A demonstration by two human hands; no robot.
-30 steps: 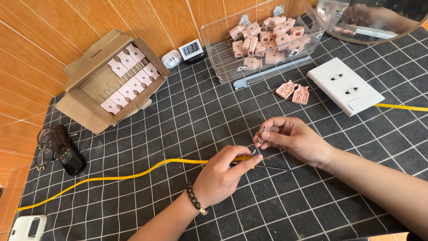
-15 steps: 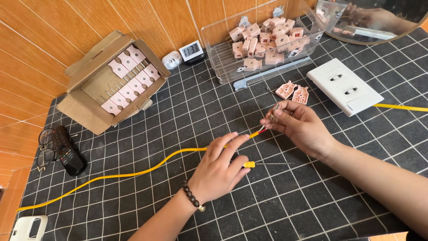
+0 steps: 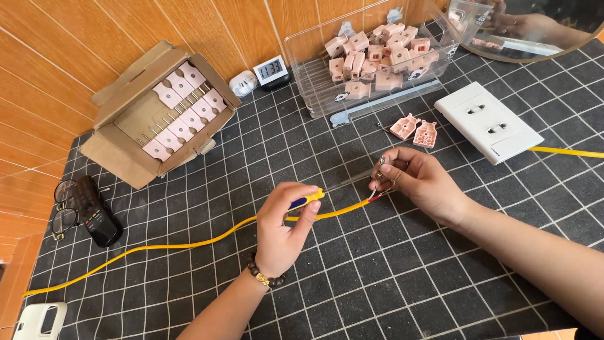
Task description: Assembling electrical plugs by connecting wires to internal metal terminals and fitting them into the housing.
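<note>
A yellow cable [image 3: 189, 244] runs across the black grid mat from the lower left to my right hand [image 3: 423, 184]. That hand pinches the cable's stripped end together with a small metal prong [image 3: 381, 165]. My left hand [image 3: 282, 232] grips a screwdriver by its yellow and blue handle [image 3: 308, 200]. The thin shaft [image 3: 352, 181] points right, toward the fingers of my right hand. The two hands are a short way apart.
Two pink plug halves [image 3: 415, 130] lie beyond my right hand, beside a white socket plate [image 3: 487, 123]. A clear bin [image 3: 314, 75] of pink plug shells stands at the back. A cardboard box [image 3: 123, 160] of pink parts sits left, with a remote [image 3: 94, 211] and glasses.
My left hand let go of the cable end, reached down to the mat and picked up the screwdriver. My right hand lifted the cable end slightly and kept hold of it.
</note>
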